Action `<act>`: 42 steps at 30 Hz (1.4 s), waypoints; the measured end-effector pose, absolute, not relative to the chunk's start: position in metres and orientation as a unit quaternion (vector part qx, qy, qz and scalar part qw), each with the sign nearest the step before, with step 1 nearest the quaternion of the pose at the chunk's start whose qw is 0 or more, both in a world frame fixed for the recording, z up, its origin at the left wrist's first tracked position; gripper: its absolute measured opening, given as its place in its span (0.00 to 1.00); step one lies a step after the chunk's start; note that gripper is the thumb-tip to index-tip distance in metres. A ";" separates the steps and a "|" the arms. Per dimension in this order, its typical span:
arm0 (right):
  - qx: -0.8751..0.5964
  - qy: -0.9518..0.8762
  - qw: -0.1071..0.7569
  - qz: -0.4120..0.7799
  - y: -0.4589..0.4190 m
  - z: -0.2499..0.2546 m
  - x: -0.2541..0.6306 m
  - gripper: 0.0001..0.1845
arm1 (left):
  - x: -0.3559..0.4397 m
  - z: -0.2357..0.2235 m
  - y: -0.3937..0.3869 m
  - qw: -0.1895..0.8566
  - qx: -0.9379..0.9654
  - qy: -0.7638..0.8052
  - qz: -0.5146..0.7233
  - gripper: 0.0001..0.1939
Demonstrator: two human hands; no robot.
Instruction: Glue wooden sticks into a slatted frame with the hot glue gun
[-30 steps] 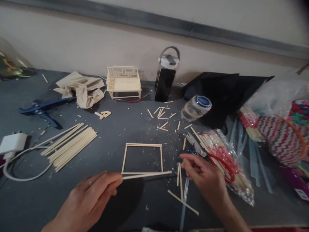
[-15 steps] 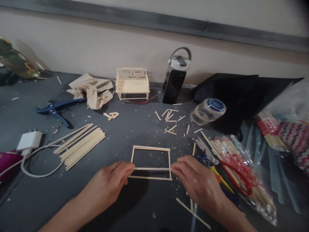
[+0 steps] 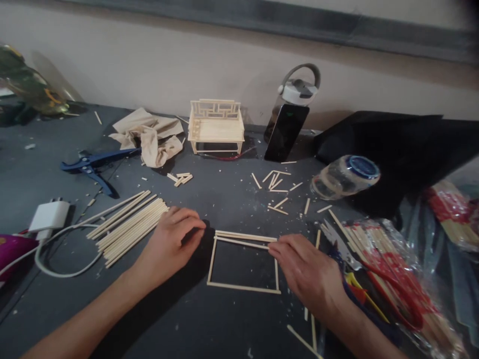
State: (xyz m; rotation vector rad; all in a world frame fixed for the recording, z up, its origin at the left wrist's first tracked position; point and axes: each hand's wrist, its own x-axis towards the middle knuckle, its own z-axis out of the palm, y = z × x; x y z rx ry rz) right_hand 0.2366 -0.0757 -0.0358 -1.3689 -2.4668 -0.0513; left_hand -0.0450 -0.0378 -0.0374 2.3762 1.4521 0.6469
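Observation:
A rectangular frame of thin wooden sticks (image 3: 243, 288) lies flat on the dark table in front of me. Just inside its far side, a loose wooden stick (image 3: 239, 243) runs nearly parallel to that side. My right hand (image 3: 305, 264) pinches the right end of this stick at the frame's far right corner. My left hand (image 3: 175, 237) hovers off the far left corner, thumb and forefinger apart with nothing between them. Beside it, partly behind the hand, lies a bundle of round wooden sticks (image 3: 127, 234).
A miniature wooden bench (image 3: 216, 127) stands by the wall, near crumpled brown paper (image 3: 159, 147) and a blue cutter (image 3: 90, 167). Short stick pieces (image 3: 276, 180) lie scattered. At right are a phone (image 3: 286, 132), a jar (image 3: 346, 177), red-handled scissors (image 3: 396, 294) and bagged sticks (image 3: 374, 239).
The stick has moved from across the frame's near part to its far side. My left hand has let go of the stick and moved away to the left; my right still grips it.

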 end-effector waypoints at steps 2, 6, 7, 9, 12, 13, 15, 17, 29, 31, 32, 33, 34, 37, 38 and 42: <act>-0.480 -0.862 0.161 -0.024 -0.076 -0.039 0.237 0.13 | -0.039 -0.039 -0.042 0.188 0.813 0.500 0.233 0.09; -0.476 -0.865 0.158 -0.032 -0.076 -0.042 0.237 0.12 | -0.035 -0.042 -0.045 0.212 0.807 0.500 0.233 0.08; -0.475 -0.865 0.156 -0.036 -0.077 -0.042 0.237 0.12 | -0.034 -0.043 -0.045 0.212 0.806 0.502 0.231 0.08; -0.477 -0.863 0.159 -0.047 -0.077 -0.042 0.237 0.11 | -0.034 -0.045 -0.045 0.209 0.804 0.506 0.232 0.07; -0.478 -0.862 0.159 -0.055 -0.077 -0.042 0.236 0.10 | -0.033 -0.048 -0.045 0.211 0.805 0.504 0.229 0.08; -0.478 -0.862 0.157 -0.056 -0.077 -0.042 0.236 0.10 | -0.033 -0.049 -0.045 0.212 0.806 0.503 0.229 0.08; -0.479 -0.862 0.156 -0.057 -0.077 -0.042 0.237 0.11 | -0.032 -0.051 -0.045 0.211 0.807 0.502 0.230 0.08; -0.480 -0.860 0.164 -0.058 -0.077 -0.043 0.238 0.10 | -0.031 -0.053 -0.045 0.204 0.806 0.503 0.238 0.07; -0.478 -0.856 0.188 -0.057 -0.076 -0.040 0.239 0.07 | -0.029 -0.051 -0.042 0.186 0.810 0.509 0.225 0.07; -0.490 -0.849 0.195 -0.042 -0.076 -0.038 0.241 0.07 | -0.030 -0.050 -0.041 0.188 0.812 0.506 0.219 0.08; -0.497 -0.844 0.199 -0.026 -0.076 -0.036 0.243 0.07 | -0.031 -0.050 -0.040 0.190 0.814 0.505 0.218 0.08; -0.504 -0.840 0.203 -0.005 -0.076 -0.035 0.245 0.07 | -0.031 -0.049 -0.040 0.190 0.815 0.503 0.217 0.08; -0.510 -0.835 0.207 0.018 -0.077 -0.033 0.247 0.07 | -0.032 -0.049 -0.040 0.189 0.815 0.503 0.215 0.08; -0.525 -0.820 0.214 0.072 -0.076 -0.030 0.251 0.06 | -0.032 -0.051 -0.039 0.182 0.819 0.498 0.218 0.09; -0.529 -0.817 0.215 0.080 -0.076 -0.030 0.252 0.06 | -0.031 -0.052 -0.039 0.178 0.821 0.495 0.220 0.09; -0.539 -0.814 0.204 0.069 -0.076 -0.033 0.249 0.13 | -0.027 -0.052 -0.040 0.164 0.824 0.495 0.222 0.10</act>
